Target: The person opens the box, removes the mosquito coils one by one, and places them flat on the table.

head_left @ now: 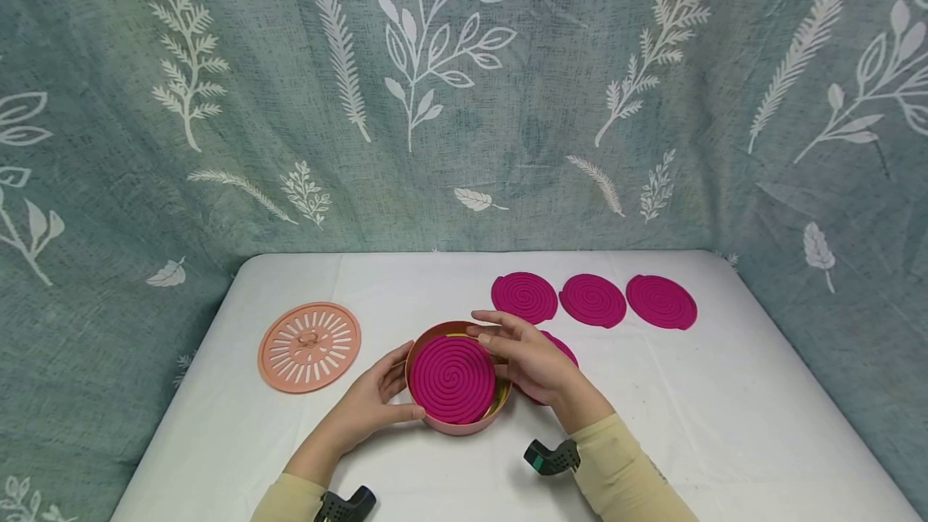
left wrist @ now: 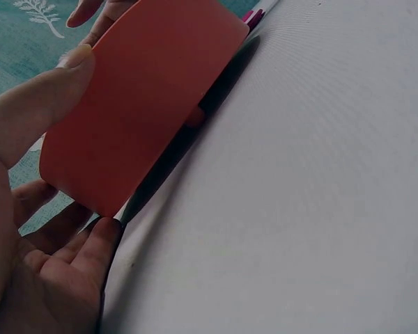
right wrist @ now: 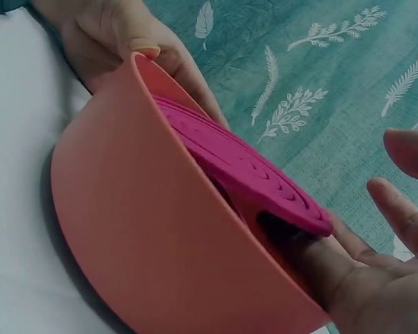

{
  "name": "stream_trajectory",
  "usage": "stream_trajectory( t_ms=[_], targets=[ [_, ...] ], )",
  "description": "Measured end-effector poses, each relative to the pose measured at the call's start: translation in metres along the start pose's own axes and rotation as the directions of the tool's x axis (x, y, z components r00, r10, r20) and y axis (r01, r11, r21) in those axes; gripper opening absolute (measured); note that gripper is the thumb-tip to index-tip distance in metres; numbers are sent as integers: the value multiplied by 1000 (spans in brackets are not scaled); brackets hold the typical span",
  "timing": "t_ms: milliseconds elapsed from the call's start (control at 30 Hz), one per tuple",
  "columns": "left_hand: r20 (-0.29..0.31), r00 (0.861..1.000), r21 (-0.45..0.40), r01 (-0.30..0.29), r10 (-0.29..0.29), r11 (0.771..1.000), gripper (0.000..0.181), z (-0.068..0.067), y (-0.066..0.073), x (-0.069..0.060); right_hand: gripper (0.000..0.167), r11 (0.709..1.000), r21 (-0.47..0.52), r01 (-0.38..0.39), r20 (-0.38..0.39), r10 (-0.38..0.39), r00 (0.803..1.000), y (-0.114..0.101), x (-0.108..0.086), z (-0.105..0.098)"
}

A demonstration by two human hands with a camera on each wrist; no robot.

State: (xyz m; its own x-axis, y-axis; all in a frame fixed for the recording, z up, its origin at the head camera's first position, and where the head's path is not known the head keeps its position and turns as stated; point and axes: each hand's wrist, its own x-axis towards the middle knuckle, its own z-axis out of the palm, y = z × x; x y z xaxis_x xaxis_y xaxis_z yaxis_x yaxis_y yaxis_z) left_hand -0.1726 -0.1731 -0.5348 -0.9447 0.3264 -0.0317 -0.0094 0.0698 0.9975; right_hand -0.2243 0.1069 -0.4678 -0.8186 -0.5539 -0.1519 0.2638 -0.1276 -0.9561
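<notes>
A coral round tin (head_left: 460, 429) stands on the table in the head view, with a magenta mosquito coil (head_left: 453, 379) in its mouth. My left hand (head_left: 377, 399) grips the tin's left side, thumb at the rim and fingers round the wall. On the right, my right hand (head_left: 532, 361) reaches over the rim. In the right wrist view the coil (right wrist: 244, 163) lies tilted, one edge raised near the rim. Fingers of the right hand (right wrist: 376, 278) dip inside beneath that raised edge, while its thumb stays off the coil. The tin's floor is mostly hidden.
A coral slotted lid (head_left: 270, 353) lies left of the tin. Three magenta coils (head_left: 524, 297) form a row at the back right. Another coil (head_left: 561, 342) is partly covered by the right hand. A leaf-patterned cloth (head_left: 536, 184) hangs behind the white table (head_left: 725, 425).
</notes>
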Motion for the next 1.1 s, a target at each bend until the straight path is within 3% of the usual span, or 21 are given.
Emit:
stream_trajectory(
  t_ms=[167,333,700,967,1100],
  targets=[
    [3,1000,2,0,0,1000,105,0,1,0,58,998,59,-28,14,27,1000,3,0,-1],
    [2,1000,6,2,-2,1000,105,0,1,-1,58,998,43,-53,33,51,998,4,-2,-1],
    [-5,1000,21,12,-12,1000,105,0,0,-1,65,983,-179,-43,93,60,994,1,-4,-1],
    [-6,1000,26,5,-5,1000,105,1,1,-1,62,947,-320,-8,61,29,998,2,-4,1],
    [-8,1000,30,3,-3,1000,105,0,0,-1,63,940,-342,-14,39,30,999,4,-5,1]
  ],
)
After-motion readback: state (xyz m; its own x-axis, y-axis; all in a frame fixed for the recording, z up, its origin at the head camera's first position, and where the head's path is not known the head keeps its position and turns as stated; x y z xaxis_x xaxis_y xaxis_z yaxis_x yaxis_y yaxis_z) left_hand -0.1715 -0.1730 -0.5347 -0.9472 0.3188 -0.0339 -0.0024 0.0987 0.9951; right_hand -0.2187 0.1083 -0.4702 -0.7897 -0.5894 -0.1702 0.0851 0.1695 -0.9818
